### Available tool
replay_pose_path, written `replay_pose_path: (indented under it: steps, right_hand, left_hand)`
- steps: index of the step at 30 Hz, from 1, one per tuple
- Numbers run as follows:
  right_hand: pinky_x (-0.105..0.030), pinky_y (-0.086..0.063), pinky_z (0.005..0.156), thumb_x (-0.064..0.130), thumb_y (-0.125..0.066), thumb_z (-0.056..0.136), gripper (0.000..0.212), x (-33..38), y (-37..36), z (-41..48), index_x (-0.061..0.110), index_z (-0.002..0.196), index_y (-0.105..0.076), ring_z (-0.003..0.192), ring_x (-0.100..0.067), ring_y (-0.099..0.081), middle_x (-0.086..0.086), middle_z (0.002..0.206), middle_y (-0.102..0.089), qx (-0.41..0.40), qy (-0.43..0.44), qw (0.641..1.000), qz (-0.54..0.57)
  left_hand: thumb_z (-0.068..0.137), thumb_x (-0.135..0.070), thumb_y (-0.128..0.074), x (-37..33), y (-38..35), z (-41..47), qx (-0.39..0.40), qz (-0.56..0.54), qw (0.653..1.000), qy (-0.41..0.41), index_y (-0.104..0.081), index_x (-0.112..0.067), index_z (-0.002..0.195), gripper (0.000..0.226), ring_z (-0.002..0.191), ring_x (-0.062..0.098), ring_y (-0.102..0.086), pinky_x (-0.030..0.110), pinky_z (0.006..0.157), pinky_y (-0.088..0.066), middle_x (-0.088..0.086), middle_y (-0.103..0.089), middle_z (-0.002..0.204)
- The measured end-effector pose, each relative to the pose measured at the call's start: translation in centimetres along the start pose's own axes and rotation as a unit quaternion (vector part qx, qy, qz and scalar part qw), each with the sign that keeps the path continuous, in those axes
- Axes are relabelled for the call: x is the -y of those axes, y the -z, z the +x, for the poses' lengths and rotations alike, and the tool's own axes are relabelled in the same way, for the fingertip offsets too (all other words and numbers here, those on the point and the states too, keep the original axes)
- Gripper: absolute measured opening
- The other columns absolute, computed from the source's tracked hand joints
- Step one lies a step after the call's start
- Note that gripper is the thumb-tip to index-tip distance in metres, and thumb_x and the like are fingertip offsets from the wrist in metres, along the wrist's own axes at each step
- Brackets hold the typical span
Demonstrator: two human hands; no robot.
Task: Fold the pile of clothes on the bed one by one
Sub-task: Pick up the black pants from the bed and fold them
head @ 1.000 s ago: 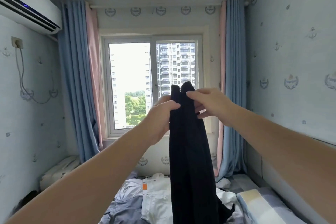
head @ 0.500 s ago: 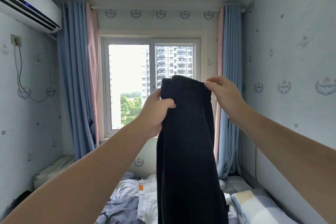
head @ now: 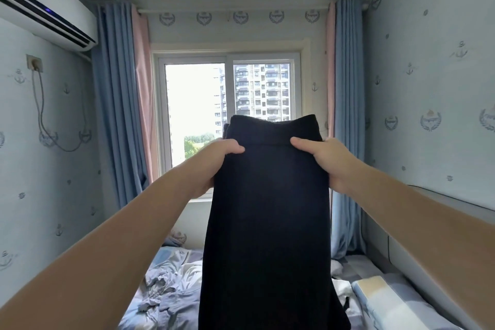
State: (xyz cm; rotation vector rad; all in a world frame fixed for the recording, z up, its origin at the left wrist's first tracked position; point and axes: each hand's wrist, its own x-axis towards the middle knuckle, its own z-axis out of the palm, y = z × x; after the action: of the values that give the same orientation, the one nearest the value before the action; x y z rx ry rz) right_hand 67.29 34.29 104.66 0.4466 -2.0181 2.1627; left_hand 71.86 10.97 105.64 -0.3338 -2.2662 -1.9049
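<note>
Head view is showing a long black fabric garment [head: 270, 209] hanging in the air in front of the window [head: 195, 104], above the bed [head: 356, 265]. The left hand [head: 211, 163] and the right hand [head: 326, 161] are each grasping one upper side of it, just under the top band. The thumbs are lying on the front, and the other fingers are hiding behind the cloth. The blue crests on the pale wallpaper [head: 430, 120] are too blurred to read. The garment's lower end is running out of the picture and is covering the middle of the crumpled grey-blue clothes [head: 166, 284]. A white cloth [head: 340, 286] is peeking out beside a checked pillow [head: 380, 300].
</note>
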Motion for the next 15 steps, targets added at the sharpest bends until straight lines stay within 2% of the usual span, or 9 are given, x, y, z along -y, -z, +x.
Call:
replay_pose_path:
  steps: [1, 3, 6, 10, 15]
  right_hand:
    - [-0.045, -0.061, 0.083, 0.025, -0.080, 0.085, 0.042, -0.5, -0.4, 0.4, 0.003, 0.118, -0.068, 0.092, -0.028, -0.076, -0.011, 0.102, -0.077, 0.001, 0.000, 1.000, -0.004]
    - [-0.045, -0.061, 0.086, 0.026, -0.081, 0.084, 0.041, -1.6, -1.4, 1.6, 0.004, 0.116, -0.068, 0.091, -0.027, -0.076, -0.009, 0.100, -0.078, 0.013, -0.002, 1.000, -0.011]
    - [-0.043, -0.061, 0.086, 0.027, -0.082, 0.083, 0.039, -3.7, -2.5, 4.1, 0.005, 0.112, -0.069, 0.091, -0.025, -0.076, -0.007, 0.099, -0.078, 0.033, -0.009, 0.999, -0.024]
    - [-0.038, -0.061, 0.083, 0.025, -0.080, 0.085, 0.035, -7.6, -3.5, 8.7, 0.009, 0.114, -0.069, 0.094, -0.022, -0.075, -0.005, 0.104, -0.078, 0.065, -0.032, 0.996, -0.045]
    - [-0.042, -0.056, 0.095, 0.021, -0.078, 0.087, 0.034, -15.8, -4.8, 17.4, 0.007, 0.118, -0.069, 0.099, -0.023, -0.074, -0.006, 0.106, -0.077, 0.082, -0.076, 0.989, -0.093]
  left_hand:
    - [0.099, -0.027, -0.059, 0.5, 0.5, 0.1, 0.020, -0.008, 1.000, 0.010, -0.066, -0.018, 0.119, 0.023, 0.102, 0.019, -0.072, 0.035, 0.092, -0.054, 0.001, -0.076, 0.113]
    - [0.100, -0.032, -0.062, 2.1, 1.5, 1.2, 0.000, -0.001, 1.000, -0.007, -0.067, -0.018, 0.120, 0.025, 0.102, 0.016, -0.073, 0.035, 0.094, -0.054, -0.004, -0.077, 0.109]
    - [0.102, -0.026, -0.059, 5.0, 2.8, 3.5, -0.048, 0.019, 0.998, -0.034, -0.067, -0.018, 0.119, 0.020, 0.100, 0.015, -0.073, 0.035, 0.095, -0.054, -0.006, -0.077, 0.107]
    - [0.102, -0.018, -0.058, 9.8, 4.5, 7.4, -0.056, 0.015, 0.998, -0.027, -0.066, -0.023, 0.114, 0.015, 0.101, 0.014, -0.072, 0.033, 0.091, -0.054, -0.007, -0.076, 0.108]
    - [0.100, -0.008, -0.058, 18.6, 7.1, 15.5, -0.052, 0.006, 0.999, -0.004, -0.064, -0.020, 0.115, 0.021, 0.100, 0.015, -0.073, 0.032, 0.088, -0.059, -0.002, -0.076, 0.109]
